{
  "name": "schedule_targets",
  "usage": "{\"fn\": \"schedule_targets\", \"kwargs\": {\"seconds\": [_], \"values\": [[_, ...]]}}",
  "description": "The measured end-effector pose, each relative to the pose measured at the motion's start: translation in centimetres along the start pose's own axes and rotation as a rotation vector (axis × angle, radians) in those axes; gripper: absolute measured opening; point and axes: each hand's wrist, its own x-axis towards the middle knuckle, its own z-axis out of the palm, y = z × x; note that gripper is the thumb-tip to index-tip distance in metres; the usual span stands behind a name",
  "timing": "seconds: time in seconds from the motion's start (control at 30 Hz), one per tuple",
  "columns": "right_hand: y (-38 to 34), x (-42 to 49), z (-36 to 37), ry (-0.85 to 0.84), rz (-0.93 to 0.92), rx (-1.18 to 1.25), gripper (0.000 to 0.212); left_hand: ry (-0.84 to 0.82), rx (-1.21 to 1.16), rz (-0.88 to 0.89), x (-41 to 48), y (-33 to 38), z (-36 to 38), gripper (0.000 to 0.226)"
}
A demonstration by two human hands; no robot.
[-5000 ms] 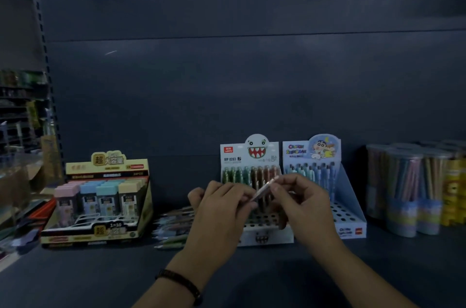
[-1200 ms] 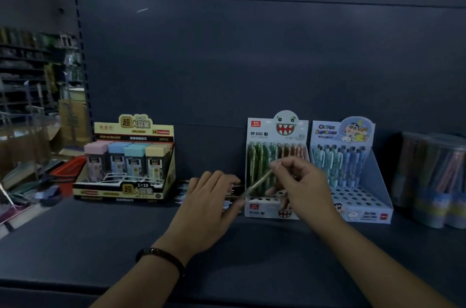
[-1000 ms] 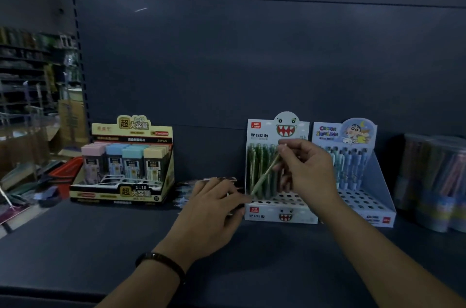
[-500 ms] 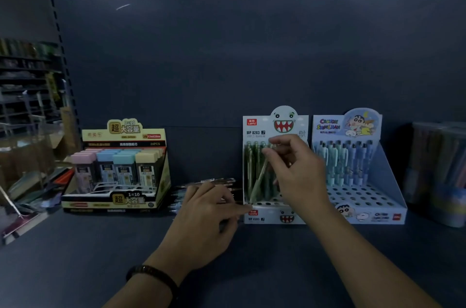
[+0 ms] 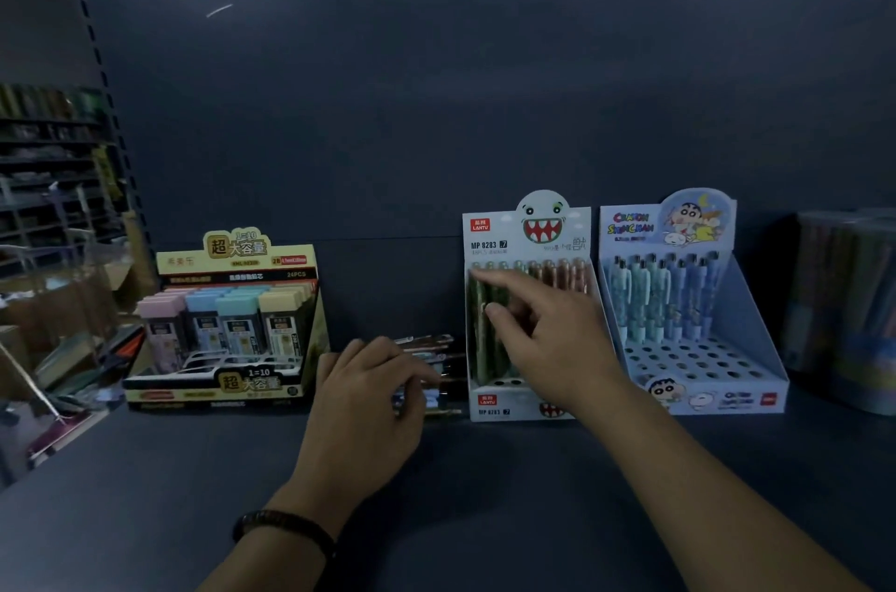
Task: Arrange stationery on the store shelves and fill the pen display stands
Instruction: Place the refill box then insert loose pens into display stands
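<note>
White cardboard with a toothy grin on top: that's the pen stand (image 5: 514,408), and the right hand (image 5: 548,339) hovers over it, fingers loosely spread, index tip at the tops of the green pens (image 5: 477,344). At the stand's 9 o'clock, loose pens (image 5: 426,341) lie on the dark shelf (image 5: 145,518). The left hand (image 5: 363,402) rests on them, fingers bent down; whether it grips one, can't tell. Blue stand (image 5: 722,400) at 3 o'clock, yellow box (image 5: 232,385) beyond the pens at 9.

Place: a stationery shop
Fixtures: a dark metal shelf (image 5: 145,494) on a slotted upright (image 5: 94,53); more stocked racks (image 5: 48,164) stood behind at left
Goods: printed display stands (image 5: 528,232) of pens faced outward; a carton (image 5: 232,252) was marked 24PCS
</note>
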Motion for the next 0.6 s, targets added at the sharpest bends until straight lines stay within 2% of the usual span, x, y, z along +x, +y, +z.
{"fn": "schedule_targets", "kwargs": {"seconds": [0.13, 0.27, 0.43, 0.6], "values": [[0.3, -0.4, 0.1, -0.065, 0.039, 0.0, 0.046, -0.034, 0.009, -0.03, -0.1, -0.4, 0.1, 0.025], [0.6, -0.6, 0.1, -0.089, 0.061, 0.03, 0.054, -0.084, 0.019, -0.038, -0.3, -0.5, 0.1, 0.019], [0.5, -1.1, 0.4, -0.033, 0.06, 0.1, 0.057, -0.131, 0.071, -0.117, -0.6, -0.9, 0.0, 0.015], [0.1, -1.3, 0.2, 0.044, 0.068, 0.096, 0.038, -0.158, 0.092, -0.151, -0.8, -1.3, -0.1, 0.01]]}}
